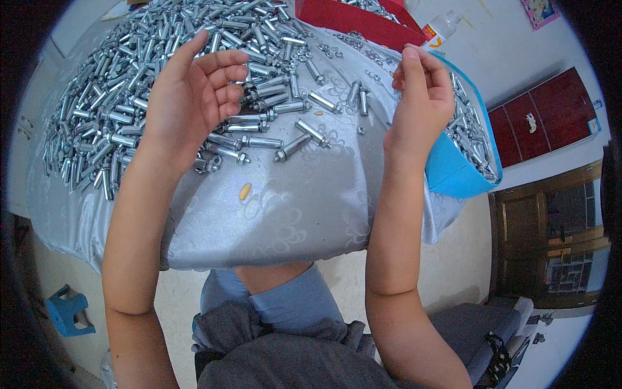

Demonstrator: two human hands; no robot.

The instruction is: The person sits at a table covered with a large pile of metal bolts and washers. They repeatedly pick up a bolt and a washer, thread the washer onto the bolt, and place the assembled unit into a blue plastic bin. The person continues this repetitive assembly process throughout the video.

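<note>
A large heap of silver sleeve anchor bolts (123,120) covers the left and far side of the cloth-covered table. My left hand (194,97) is raised over the heap's right part, its thumb apart and its fingers loosely bent, with nothing seen in it. A few loose bolts (313,133) lie between my hands. My right hand (424,97) is held up beside the blue box (463,178), which holds more bolts (463,123). Its thumb and fingertips come together; whether something small is between them is hidden.
A red box (363,26) with metal parts stands at the far side, with a white plastic bottle (444,27) beside it. Small nuts and washers (376,58) lie near it. A yellow piece (245,191) rests on the silver tablecloth (278,220). A blue stool (70,311) stands on the floor.
</note>
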